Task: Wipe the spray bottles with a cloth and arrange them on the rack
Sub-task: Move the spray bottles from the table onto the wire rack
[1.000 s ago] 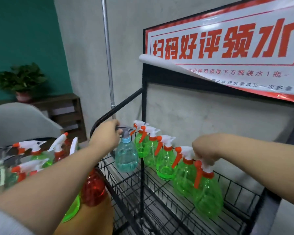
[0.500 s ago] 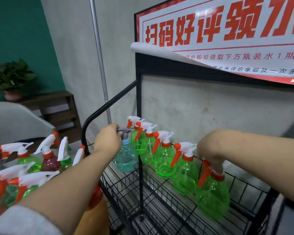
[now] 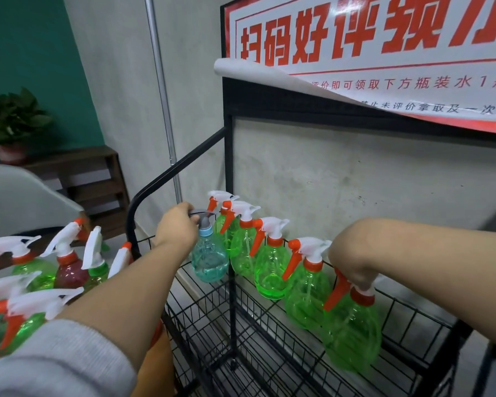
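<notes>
Several green spray bottles (image 3: 269,267) with white heads and orange triggers hang in a row on the rim of a black wire rack (image 3: 269,333). My left hand (image 3: 175,227) grips the grey head of a pale blue bottle (image 3: 209,260) at the row's left end. My right hand (image 3: 351,262) grips the white head of the nearest green bottle (image 3: 352,336) at the right end. No cloth is in view.
More green and red spray bottles (image 3: 69,265) stand crowded at the left. A red and white poster (image 3: 370,53) hangs above the rack against a grey wall. A potted plant (image 3: 12,124) on a wooden crate and a pale chair back (image 3: 17,196) are far left.
The camera has moved closer and shifted. Both hands keep their hold on the same bottle heads; the bottles stay in their places on the rack.
</notes>
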Available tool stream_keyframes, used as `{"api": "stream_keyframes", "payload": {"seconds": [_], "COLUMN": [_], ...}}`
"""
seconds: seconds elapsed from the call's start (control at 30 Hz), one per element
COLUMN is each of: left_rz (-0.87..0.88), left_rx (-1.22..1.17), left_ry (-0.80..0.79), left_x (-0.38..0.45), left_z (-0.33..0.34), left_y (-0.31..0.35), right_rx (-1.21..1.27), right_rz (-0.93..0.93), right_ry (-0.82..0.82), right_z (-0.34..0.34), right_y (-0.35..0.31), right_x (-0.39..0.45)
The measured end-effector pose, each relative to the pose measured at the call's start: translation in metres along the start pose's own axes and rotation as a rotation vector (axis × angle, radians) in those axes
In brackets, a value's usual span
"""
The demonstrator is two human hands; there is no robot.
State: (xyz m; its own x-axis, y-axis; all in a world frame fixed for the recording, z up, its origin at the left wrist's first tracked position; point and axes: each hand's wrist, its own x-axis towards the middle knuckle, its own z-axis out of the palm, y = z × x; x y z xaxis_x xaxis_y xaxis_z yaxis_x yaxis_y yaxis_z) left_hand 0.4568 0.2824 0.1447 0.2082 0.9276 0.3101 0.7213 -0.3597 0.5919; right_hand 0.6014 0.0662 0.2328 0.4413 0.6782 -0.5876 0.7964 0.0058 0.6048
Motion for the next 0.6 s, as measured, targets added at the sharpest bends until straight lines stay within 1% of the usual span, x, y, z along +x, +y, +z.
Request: {"api": "stream_keyframes", "payload": {"seconds": [0.03,0.07,0.1,0.2,0.33,0.37,0.47,0.5,0.53,0.6], "left_rz": [0.009,0.022,0.034,0.052,0.037,0.032,0.036,0.054,0.08,0.156], "left_rx": [0.005,0.01,0.007,-0.029,-0.084,-0.091,-0.063,-0.031,0.0,0.046], "left_ry": [-0.006,-0.012,-0.019,-0.06,-0.118,-0.131,-0.168,-0.177,-0.191,-0.24], "left_x": [0.001,0.002,0.003,0.008,0.009,0.008,0.004,0.001,-0.003,-0.013], "left_z": [0.001,0.002,0.003,0.004,-0.005,-0.009,-0.023,-0.029,-0.036,-0.055], "left_y": [0.001,0.002,0.003,0.003,0.0,0.0,-0.003,-0.005,-0.007,-0.013], "right_rx": [-0.114,-0.177,-0.215,-0.204,-0.231,-0.219,-0.151,-0.116,-0.072,0.099], "right_rz": [0.044,0.069,0.049,0.051,0.033,0.028,0.027,0.022,0.011,-0.039], "right_ry": [0.013,-0.011,-0.017,-0.075,-0.087,-0.084,-0.153,-0.144,-0.096,0.147], "right_z": [0.0,0.0,0.001,0.002,0.001,0.0,-0.002,-0.002,-0.003,-0.003], "right_y": [0.0,0.001,0.0,-0.001,0.0,-0.001,-0.002,-0.003,-0.003,-0.003], "right_x": [0.005,0.007,0.007,0.009,0.016,0.014,0.016,0.015,0.012,0.004]}}
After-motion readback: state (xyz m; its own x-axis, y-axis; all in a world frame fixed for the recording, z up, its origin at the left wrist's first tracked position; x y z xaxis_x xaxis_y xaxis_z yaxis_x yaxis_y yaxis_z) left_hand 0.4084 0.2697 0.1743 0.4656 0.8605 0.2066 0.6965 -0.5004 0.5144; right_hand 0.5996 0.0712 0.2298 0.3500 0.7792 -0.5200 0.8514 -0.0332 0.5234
